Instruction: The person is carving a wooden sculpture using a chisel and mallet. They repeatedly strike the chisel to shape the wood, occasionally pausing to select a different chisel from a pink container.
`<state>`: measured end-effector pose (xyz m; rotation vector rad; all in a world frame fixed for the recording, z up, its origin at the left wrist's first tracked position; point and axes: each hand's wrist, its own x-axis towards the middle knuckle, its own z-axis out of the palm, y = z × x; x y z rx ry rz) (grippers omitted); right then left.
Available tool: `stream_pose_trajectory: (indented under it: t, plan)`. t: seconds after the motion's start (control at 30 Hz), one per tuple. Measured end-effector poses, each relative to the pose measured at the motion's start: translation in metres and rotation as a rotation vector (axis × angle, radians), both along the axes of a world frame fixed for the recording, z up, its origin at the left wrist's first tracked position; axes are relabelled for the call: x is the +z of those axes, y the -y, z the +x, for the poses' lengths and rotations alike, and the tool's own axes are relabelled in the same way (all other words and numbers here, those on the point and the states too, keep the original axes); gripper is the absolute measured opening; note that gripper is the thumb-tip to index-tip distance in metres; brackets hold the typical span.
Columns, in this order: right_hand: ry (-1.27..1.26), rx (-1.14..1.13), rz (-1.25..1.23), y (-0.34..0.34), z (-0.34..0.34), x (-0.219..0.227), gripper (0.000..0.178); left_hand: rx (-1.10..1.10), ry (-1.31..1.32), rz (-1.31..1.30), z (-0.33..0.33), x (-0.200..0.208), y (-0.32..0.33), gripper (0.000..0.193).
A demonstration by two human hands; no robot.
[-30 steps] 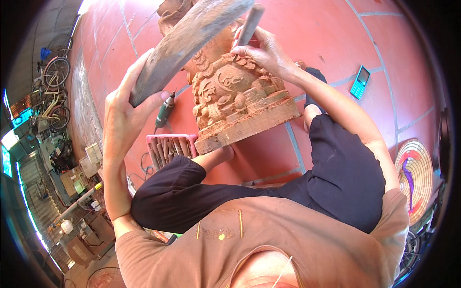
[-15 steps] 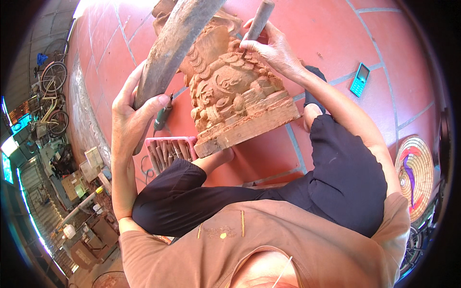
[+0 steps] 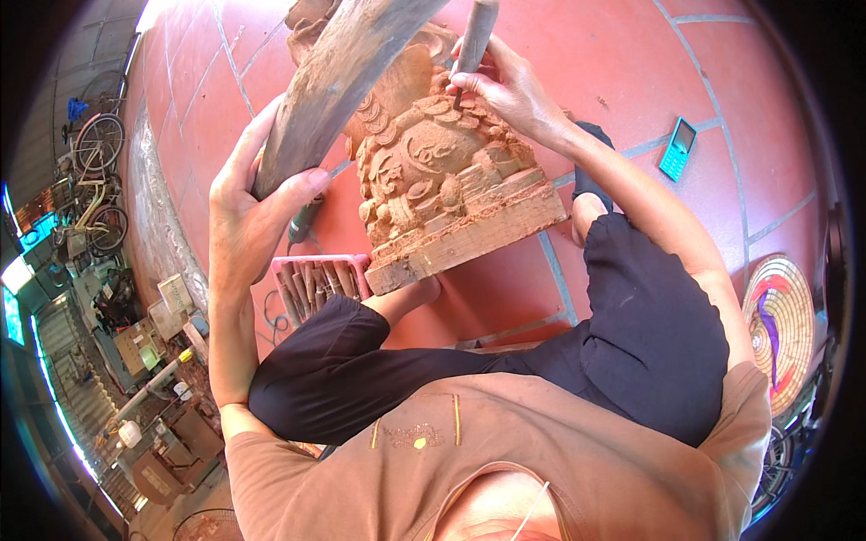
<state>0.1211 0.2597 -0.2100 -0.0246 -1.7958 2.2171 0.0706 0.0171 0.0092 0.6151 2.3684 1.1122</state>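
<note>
A reddish-brown wood carving [image 3: 433,167] with coin-like discs and rounded relief lies on the tiled floor before my legs, its flat base toward me. My right hand [image 3: 510,90] grips a chisel [image 3: 476,36] by its handle, with the blade tip down on the row of carved discs. My left hand [image 3: 248,194] is wrapped round a long, worn wooden mallet [image 3: 338,90], raised over the left part of the carving and hiding some of it. The mallet's upper end runs out of view, near the chisel handle's top.
A pink tray [image 3: 320,275] of chisels stands by my left knee, with a green power tool [image 3: 305,221] beyond it. A turquoise phone [image 3: 677,149] lies on the right. A woven round hat [image 3: 778,334] sits far right. Bicycles [image 3: 99,171] and clutter line the left.
The mallet's upper end has shifted right, closer to the chisel. The chisel handle has tipped slightly left and stands more upright, its tip about where it was.
</note>
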Motion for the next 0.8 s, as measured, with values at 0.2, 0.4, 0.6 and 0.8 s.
stream_pose_trajectory:
  t: [0.2, 0.4, 0.6, 0.8]
  plan:
    - [-0.033, 0.021, 0.167, -0.001, -0.006, 0.004, 0.03, -0.064, -0.048, 0.117, 0.003, 0.005, -0.016, 0.067]
    - [0.088, 0.119, 0.219, -0.006, -0.012, 0.013, 0.029, -0.199, -0.351, -0.179, -0.005, -0.001, -0.029, 0.071]
    - [0.085, 0.079, 0.264, -0.006, -0.011, 0.009, 0.032, -0.165, -0.281, -0.07, -0.004, 0.008, -0.039, 0.071]
    - [0.061, 0.103, 0.369, -0.006, -0.004, 0.021, 0.028, -0.189, -0.484, -0.208, -0.009, -0.002, -0.041, 0.071]
